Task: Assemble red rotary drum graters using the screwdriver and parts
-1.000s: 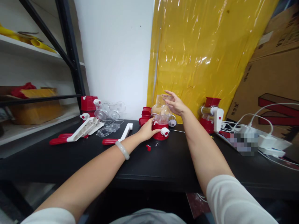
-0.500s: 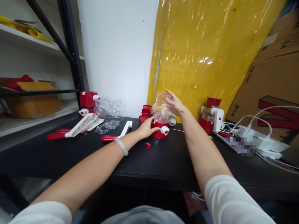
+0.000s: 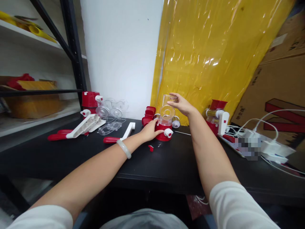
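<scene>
A red base [image 3: 162, 136] with a white knob [image 3: 168, 133] stands on the black table, with a clear plastic body [image 3: 166, 115] on top of it. My left hand [image 3: 150, 130] is closed round the left side of the red base. At the top of the clear body, my right hand [image 3: 179, 103] has its thumb and fingers round the upright clear chute [image 3: 166, 100]. Red parts [image 3: 149, 116] stand just behind on the left, and a round metal-and-white drum [image 3: 175, 122] lies to the right. A small red piece [image 3: 151, 148] lies in front.
On the left are a white crank with red handle [image 3: 128, 131], white arms with red handles [image 3: 79, 128], clear parts [image 3: 111, 111] and red bases [image 3: 90, 100]. An assembled red-and-white unit [image 3: 218, 117], cables and chargers [image 3: 274, 149] are on the right. A cardboard box leans behind them.
My right hand has moved slightly right and down, and its fingers have closed in round the clear chute. The clear body stands more upright. My left hand keeps its place on the base.
</scene>
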